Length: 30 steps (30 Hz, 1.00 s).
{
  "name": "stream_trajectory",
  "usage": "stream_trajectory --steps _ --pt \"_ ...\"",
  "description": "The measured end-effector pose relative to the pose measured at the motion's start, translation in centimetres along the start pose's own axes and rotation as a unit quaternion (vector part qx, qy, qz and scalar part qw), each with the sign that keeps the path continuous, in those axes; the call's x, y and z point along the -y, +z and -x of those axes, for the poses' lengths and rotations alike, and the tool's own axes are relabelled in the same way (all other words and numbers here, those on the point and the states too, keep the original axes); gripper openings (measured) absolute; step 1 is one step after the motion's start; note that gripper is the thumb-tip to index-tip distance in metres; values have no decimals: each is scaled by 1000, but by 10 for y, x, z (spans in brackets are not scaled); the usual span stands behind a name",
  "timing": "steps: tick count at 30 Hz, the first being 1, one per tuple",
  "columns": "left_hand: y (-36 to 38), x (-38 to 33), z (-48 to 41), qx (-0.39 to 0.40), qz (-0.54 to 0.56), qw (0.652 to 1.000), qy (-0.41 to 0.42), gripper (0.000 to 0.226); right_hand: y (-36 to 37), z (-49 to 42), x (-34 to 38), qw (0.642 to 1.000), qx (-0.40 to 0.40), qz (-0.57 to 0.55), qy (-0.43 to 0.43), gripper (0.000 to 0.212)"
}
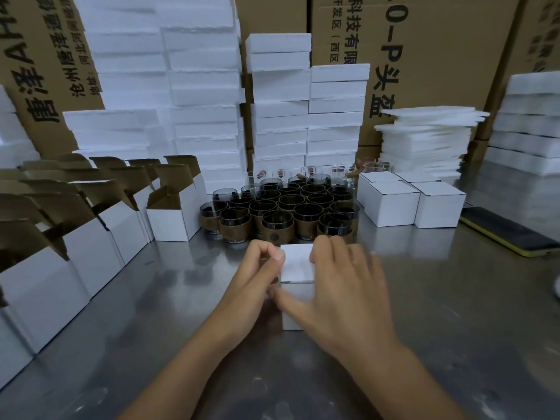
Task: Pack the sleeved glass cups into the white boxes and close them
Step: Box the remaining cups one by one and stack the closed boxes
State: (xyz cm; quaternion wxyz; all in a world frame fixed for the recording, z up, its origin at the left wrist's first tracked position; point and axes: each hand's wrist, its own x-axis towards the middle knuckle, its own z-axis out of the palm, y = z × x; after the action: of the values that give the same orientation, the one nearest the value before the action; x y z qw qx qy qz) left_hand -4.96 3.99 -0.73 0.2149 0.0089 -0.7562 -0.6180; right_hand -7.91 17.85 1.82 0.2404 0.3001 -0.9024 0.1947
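From my remote seat I see one white box [297, 262] standing upright on the steel table [151, 304], near the middle and just in front of the cups [278, 213]. Its lid faces up and lies flat. One plain side faces me, square to the view. It looks roughly cube-shaped, so I can't tell which way its long axis runs.

My left hand [257, 277] is at the box's left top edge. The fingers are curled in tight, and the thumb and forefinger pinch the rim of the lid there. My right hand [342, 283] lies over the right side of the box with the fingers spread and fairly straight, resting on the lid. Its thumb reaches left across the front face. That hand is blurred, so how hard it presses is unclear.

The cups are dark glass with brown sleeves. They stand upright, mouths up, packed close together. To their left, a row of open boxes [172, 216] has its brown flaps standing up. To their right, closed boxes [391, 203] sit together. Behind are stacks of white foam blocks [203, 86], a pile of thin foam sheets [424, 137] and brown cartons [439, 40]. A dark flat thing [509, 234] with a yellow edge lies at the right.
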Motion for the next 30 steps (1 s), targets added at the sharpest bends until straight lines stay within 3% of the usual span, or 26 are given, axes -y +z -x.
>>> stream_trajectory --steps 4,10,19,30 --pt "-1 3 1 9 -46 999 -3 42 -5 4 -20 999 -48 8 0 44" --pt "-2 5 -1 -13 -70 997 -1 26 -22 0 -104 992 -84 76 57 39" --pt "2 9 -6 -19 -59 998 29 32 -16 -46 -213 972 -67 134 180 29" --pt "3 12 -9 -21 -69 997 30 34 -14 -87 -239 962 13 160 219 51"
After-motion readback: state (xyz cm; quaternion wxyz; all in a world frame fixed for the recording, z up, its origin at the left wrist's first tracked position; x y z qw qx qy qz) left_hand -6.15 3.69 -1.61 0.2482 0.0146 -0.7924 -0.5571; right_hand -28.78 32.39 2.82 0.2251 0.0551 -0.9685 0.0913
